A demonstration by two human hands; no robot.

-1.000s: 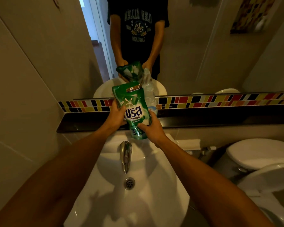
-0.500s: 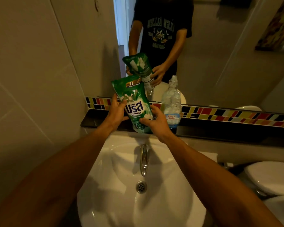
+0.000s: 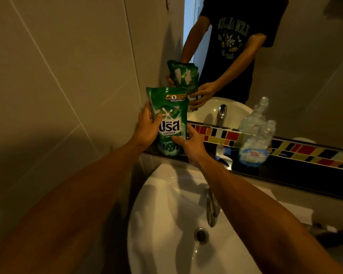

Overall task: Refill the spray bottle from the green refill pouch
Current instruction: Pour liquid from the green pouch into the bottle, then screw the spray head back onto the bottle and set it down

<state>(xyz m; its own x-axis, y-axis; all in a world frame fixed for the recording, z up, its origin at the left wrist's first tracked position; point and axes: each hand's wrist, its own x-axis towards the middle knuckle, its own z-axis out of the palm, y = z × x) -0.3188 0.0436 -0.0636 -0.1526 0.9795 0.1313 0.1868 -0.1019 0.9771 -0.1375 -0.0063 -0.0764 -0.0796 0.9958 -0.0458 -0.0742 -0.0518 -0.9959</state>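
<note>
1. Here, the left hand (image 3: 147,127) wraps the left edge of the green pouch (image 3: 169,119), thumb across the front and fingers closed round the back, clamped on it.
2. The right hand (image 3: 188,144) grips the pouch's lower right corner, its fingers (image 3: 178,139) pressed against the front near the bottom, also clamped on it.
3. The pouch stands upright between the two hands, its base at or just above the dark ledge (image 3: 285,171); whether it rests there I cannot tell. It sits at the far left end of the ledge, close to the tiled wall (image 3: 67,76).
4. The spray bottle (image 3: 255,143), clear and with no top on it, stands upright on the ledge well to the right of the pouch, apart from both hands.
5. A white and blue spray head (image 3: 223,153) lies on the ledge between the pouch and the bottle.
6. Behind the ledge runs a strip of coloured tiles (image 3: 305,149), with a mirror (image 3: 305,66) above it showing the pouch's back.
7. Below the ledge sits the white sink (image 3: 166,224), with its tap (image 3: 211,208) and drain (image 3: 201,235) under the right forearm.
</note>
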